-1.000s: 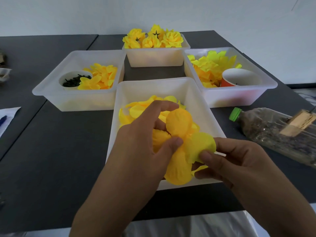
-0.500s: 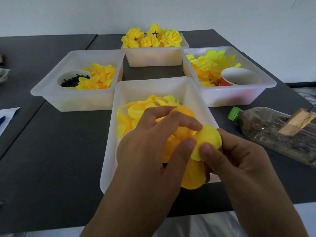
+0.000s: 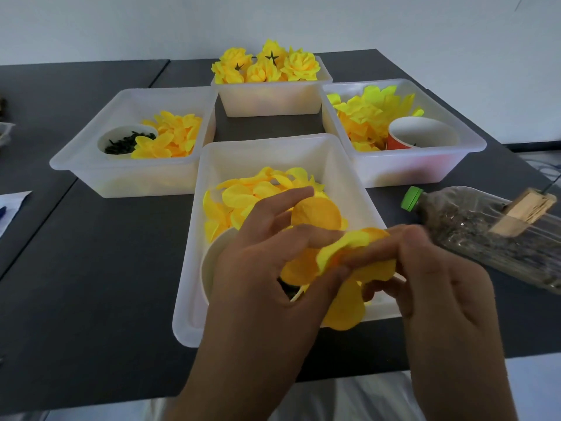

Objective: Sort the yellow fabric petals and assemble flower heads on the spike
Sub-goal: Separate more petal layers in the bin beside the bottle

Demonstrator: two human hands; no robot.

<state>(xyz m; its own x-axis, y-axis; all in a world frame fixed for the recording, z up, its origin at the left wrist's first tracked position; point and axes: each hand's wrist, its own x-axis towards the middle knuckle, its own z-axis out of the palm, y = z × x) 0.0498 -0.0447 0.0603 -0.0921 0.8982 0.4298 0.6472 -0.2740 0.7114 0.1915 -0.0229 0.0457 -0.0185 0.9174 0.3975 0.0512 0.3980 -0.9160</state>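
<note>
**Petal piece pinched between both hands**

Since half a second ago the right hand (image 3: 431,268) has shifted left, fingers now over the petal piece (image 3: 343,262). Left hand (image 3: 267,268) pinches it too, index finger extended. Piece held above near bin (image 3: 194,268), over loose petals (image 3: 243,199).

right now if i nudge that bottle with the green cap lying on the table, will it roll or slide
The bottle lies on its side on the table, so a sideways push would likely roll it. It looks packed with dark material, so probably heavy for its size. The wooden block fixed on top may stop it after part of a turn.
</note>
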